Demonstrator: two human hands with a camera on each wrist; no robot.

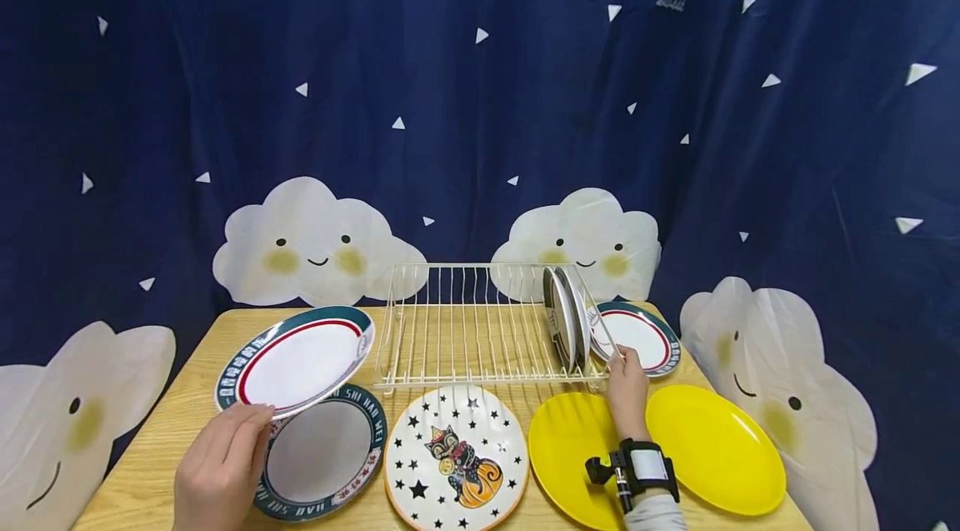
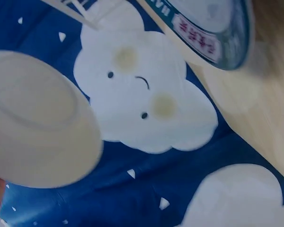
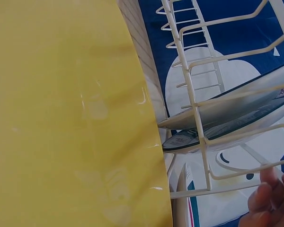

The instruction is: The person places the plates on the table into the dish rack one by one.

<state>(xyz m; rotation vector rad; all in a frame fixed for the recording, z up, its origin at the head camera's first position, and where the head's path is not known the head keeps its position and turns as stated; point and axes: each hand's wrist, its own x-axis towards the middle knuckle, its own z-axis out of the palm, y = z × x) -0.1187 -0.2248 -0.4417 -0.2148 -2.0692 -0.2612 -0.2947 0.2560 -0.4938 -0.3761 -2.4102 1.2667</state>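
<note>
My left hand (image 1: pixel 221 464) pinches the near edge of a white oval plate (image 1: pixel 303 364) with a green patterned rim and red ring. The plate is tilted and raised over a round green-rimmed plate (image 1: pixel 321 456); its pale underside shows in the left wrist view. My right hand (image 1: pixel 627 389) grips the front right corner of a white wire dish rack (image 1: pixel 487 382). In the right wrist view, curled fingertips (image 3: pixel 269 176) meet the rack's end wire. Two plates (image 1: pixel 562 323) stand on edge in the rack's right-hand slots.
A white plate with stars and a cartoon cat (image 1: pixel 412 464) lies before the rack. Two yellow plates, one (image 1: pixel 562 439) partly under my right forearm and another (image 1: pixel 716 448), lie to its right. Another green-rimmed plate (image 1: pixel 633 335) lies behind my right hand. A blue curtain (image 1: pixel 450 97) hangs behind.
</note>
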